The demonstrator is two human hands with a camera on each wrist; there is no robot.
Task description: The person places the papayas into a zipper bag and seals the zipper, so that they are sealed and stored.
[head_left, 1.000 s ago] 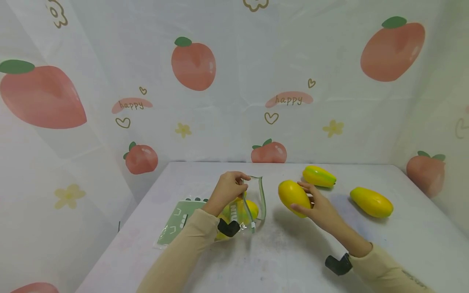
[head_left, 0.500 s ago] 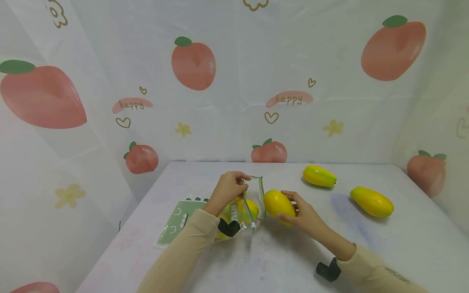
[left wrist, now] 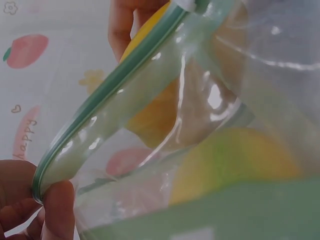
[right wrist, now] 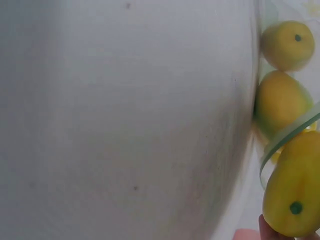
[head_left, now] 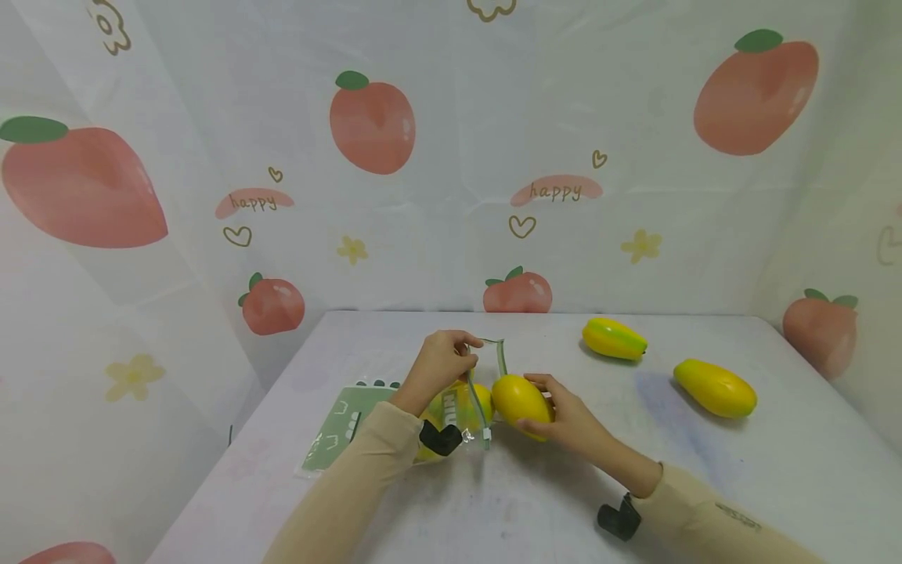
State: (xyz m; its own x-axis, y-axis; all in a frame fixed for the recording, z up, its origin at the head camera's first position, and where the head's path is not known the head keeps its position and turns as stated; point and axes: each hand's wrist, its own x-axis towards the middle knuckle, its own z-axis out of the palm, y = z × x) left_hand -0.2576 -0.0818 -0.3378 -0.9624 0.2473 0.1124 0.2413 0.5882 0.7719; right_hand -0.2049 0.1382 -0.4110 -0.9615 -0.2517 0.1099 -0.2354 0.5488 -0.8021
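My left hand point(head_left: 438, 366) pinches the rim of a clear zip bag point(left wrist: 85, 120) with green edging and a green printed panel, keeping its mouth spread. Inside the bag lie several yellow papayas point(right wrist: 282, 102), one of them tinged green in the left wrist view. Fingers and thumb of my right hand point(head_left: 574, 423) grip another yellow papaya point(head_left: 520, 406) by its near end. That papaya sits right at the bag's mouth and overlaps the green rim in the head view. Its green stem spot faces the right wrist camera, and the bag film partly covers it in the left wrist view.
Two more papayas, a greenish one point(head_left: 615, 339) at the back and a yellow one point(head_left: 715, 389) to the right, lie on the pale table point(head_left: 796, 470). A green flat bag panel point(head_left: 338, 431) spreads out at left. A printed curtain point(head_left: 451, 258) stands behind.
My right hand has moved left and slightly down with the papaya, from beside the bag to its mouth. The left hand has stayed in place on the rim.
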